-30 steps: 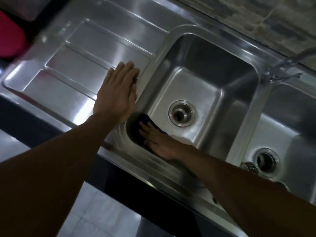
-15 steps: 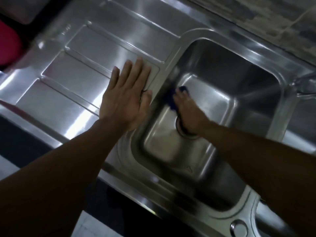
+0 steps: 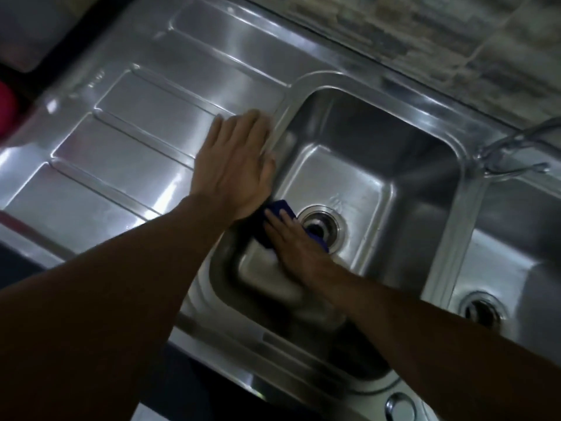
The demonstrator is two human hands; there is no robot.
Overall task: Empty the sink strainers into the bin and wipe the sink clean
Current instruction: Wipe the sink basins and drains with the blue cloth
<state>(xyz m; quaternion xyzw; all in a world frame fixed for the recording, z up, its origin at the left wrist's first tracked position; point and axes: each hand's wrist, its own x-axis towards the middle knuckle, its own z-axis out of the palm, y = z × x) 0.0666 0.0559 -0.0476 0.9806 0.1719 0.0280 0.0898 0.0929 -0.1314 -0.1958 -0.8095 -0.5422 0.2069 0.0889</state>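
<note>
Red shape [image 3: 6,107]: blurred, past the sink unit's left edge, cut off by the frame; can't tell what it is
Steel drainboard [image 3: 121,141]: ribbed and shiny, takes up the left half of the unit
Left hand [image 3: 236,168]: palm down, fingers straight and together, flat on the drainboard's right end, hard against the basin rim; holding nothing
Blue cloth [image 3: 280,209]: on the left basin's floor, toward its left wall, just beside the drain, mostly covered by the right hand
Right hand [image 3: 291,241]: down in the basin, fingers stretched flat, pressing the cloth to the floor rather than curling round it
Left basin [image 3: 379,165]: bare steel floor and walls
Drain [image 3: 323,227]: metal ring round a dark hole mid-floor, its left side hidden by cloth and hand
Round cap [image 3: 399,407]: on the near rim, between the basins
Tap [image 3: 513,150]: blurred, at the back, over the divider
Right basin [image 3: 516,238]: cut by the frame's right edge, its own drain [image 3: 482,311] showing beside the right forearm
</note>
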